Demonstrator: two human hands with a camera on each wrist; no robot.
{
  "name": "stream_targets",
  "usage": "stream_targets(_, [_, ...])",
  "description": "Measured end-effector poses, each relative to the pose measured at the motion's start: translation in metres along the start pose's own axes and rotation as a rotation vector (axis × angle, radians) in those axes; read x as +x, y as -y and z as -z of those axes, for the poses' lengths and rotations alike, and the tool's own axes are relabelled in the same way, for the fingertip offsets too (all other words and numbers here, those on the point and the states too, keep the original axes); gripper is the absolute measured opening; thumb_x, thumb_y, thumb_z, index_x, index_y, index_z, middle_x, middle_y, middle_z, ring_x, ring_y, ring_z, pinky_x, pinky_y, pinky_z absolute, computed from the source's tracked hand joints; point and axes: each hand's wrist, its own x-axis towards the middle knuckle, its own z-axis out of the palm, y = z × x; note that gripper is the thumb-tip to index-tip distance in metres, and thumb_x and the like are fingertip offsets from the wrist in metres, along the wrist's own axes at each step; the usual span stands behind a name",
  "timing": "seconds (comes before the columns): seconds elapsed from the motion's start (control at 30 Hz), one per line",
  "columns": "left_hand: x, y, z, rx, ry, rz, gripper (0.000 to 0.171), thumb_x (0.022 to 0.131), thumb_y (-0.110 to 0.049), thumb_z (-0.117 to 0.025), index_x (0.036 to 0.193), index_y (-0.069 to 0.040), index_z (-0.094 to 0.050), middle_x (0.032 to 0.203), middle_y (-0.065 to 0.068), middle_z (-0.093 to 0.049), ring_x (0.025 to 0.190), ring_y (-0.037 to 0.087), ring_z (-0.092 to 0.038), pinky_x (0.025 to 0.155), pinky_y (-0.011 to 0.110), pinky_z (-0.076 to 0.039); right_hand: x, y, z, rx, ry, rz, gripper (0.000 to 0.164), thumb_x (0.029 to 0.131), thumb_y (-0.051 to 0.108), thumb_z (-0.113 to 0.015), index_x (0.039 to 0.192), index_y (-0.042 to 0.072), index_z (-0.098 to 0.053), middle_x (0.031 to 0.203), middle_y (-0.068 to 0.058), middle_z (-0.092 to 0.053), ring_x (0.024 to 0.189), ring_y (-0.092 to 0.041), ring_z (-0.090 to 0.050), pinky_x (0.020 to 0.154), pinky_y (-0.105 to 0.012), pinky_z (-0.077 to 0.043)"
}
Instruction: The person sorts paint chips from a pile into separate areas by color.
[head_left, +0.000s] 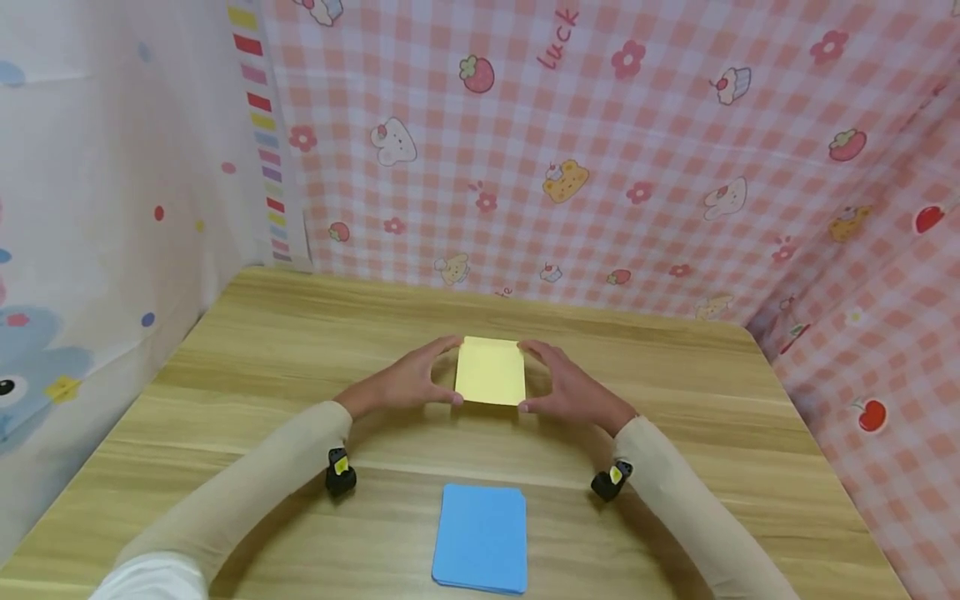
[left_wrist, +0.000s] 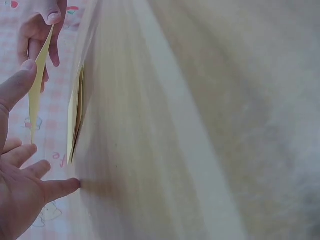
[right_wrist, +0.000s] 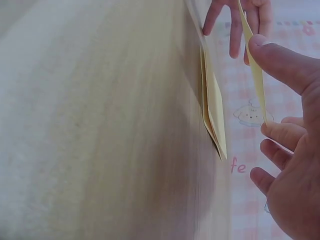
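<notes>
A thin square of yellow paper [head_left: 491, 371] is held up off the table between both hands. My left hand [head_left: 408, 379] pinches its left edge, with the thumb at the near corner and the index finger at the far one. On the opposite edge, my right hand [head_left: 573, 387] grips the near and far corners the same way. Both wrist views show the sheet [left_wrist: 38, 90] nearly edge-on, its other fingers spread beneath. Under it, more yellow papers [right_wrist: 214, 105] lie on the table, hidden from above by the raised sheet.
A stack of blue paper [head_left: 482, 537] lies near the front of the wooden table [head_left: 247, 350]. Checked pink cloth [head_left: 450, 167] hangs behind and to the right; a white patterned cloth [head_left: 112, 150] hangs at the left. Small black devices sit at both wrists.
</notes>
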Motion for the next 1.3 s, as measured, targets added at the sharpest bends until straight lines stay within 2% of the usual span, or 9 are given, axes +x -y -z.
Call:
stream_targets(0.23, [0.012,0.004,0.003,-0.008,0.004,0.010,0.102,0.084,-0.029,-0.085,0.160,-0.003,-0.022,0.165,0.017,-0.025,0.152,0.036,-0.021,0.120,0.054,-0.022,0.010,-0.010,0.002,0.026,0.003,-0.033,0.096,0.086,0.029,-0.083,0.160,0.011,-0.024,0.163,-0.013,-0.027,0.149,-0.034,-0.026,0.116,-0.057,-0.031])
stream_targets(0.47, [0.026,0.007,0.006,-0.012,0.006,0.016,0.104,0.083,-0.035,-0.085,0.160,-0.004,-0.022,0.165,0.016,-0.024,0.151,0.036,-0.022,0.120,0.053,-0.024,0.018,-0.018,0.006,0.054,0.000,-0.060,0.097,0.086,0.028,-0.083,0.160,0.010,-0.023,0.165,-0.012,-0.026,0.150,-0.033,-0.025,0.117,-0.056,-0.029])
stream_targets(0.67, [0.034,0.011,0.007,0.003,0.015,0.028,0.104,0.083,-0.032,-0.085,0.160,-0.004,-0.021,0.166,0.015,-0.023,0.152,0.034,-0.021,0.121,0.051,-0.022,0.023,-0.023,0.007,0.103,0.010,-0.090,0.098,0.087,0.028,-0.082,0.161,0.013,-0.020,0.164,-0.012,-0.029,0.149,-0.032,-0.030,0.116,-0.057,-0.029])
stream_targets(0.83, [0.038,0.015,0.005,0.008,0.015,0.036,0.101,0.084,-0.028,-0.085,0.160,-0.004,-0.022,0.165,0.017,-0.023,0.152,0.035,-0.019,0.122,0.050,-0.019,0.029,-0.027,0.006,0.140,0.018,-0.126,0.098,0.086,0.026,-0.083,0.161,0.017,-0.021,0.162,-0.015,-0.031,0.149,-0.033,-0.030,0.117,-0.058,-0.027])
stream_targets(1.0, [0.040,0.017,0.005,0.024,0.033,0.041,0.099,0.086,-0.027,-0.083,0.159,-0.002,-0.021,0.165,0.019,-0.021,0.153,0.036,-0.018,0.122,0.050,-0.017,0.035,-0.029,0.007,0.150,0.035,-0.140,0.100,0.085,0.022,-0.084,0.161,0.015,-0.021,0.164,-0.015,-0.028,0.150,-0.035,-0.028,0.119,-0.055,-0.023])
stream_targets(1.17, [0.044,0.018,0.006,0.043,0.023,0.038,0.098,0.086,-0.027,-0.082,0.159,0.000,-0.022,0.164,0.021,-0.023,0.152,0.037,-0.020,0.122,0.050,-0.017,0.039,-0.032,0.008,0.159,0.046,-0.129,0.100,0.086,0.022,-0.083,0.161,0.013,-0.019,0.166,-0.012,-0.024,0.151,-0.033,-0.026,0.120,-0.053,-0.023])
stream_targets(1.3, [0.046,0.019,0.007,0.068,0.036,0.030,0.099,0.086,-0.026,-0.082,0.158,0.003,-0.021,0.164,0.022,-0.023,0.151,0.038,-0.021,0.122,0.049,-0.018,0.042,-0.036,0.007,0.170,0.061,-0.115,0.101,0.085,0.022,-0.084,0.161,0.009,-0.018,0.166,-0.014,-0.023,0.151,-0.034,-0.024,0.121,-0.053,-0.021])
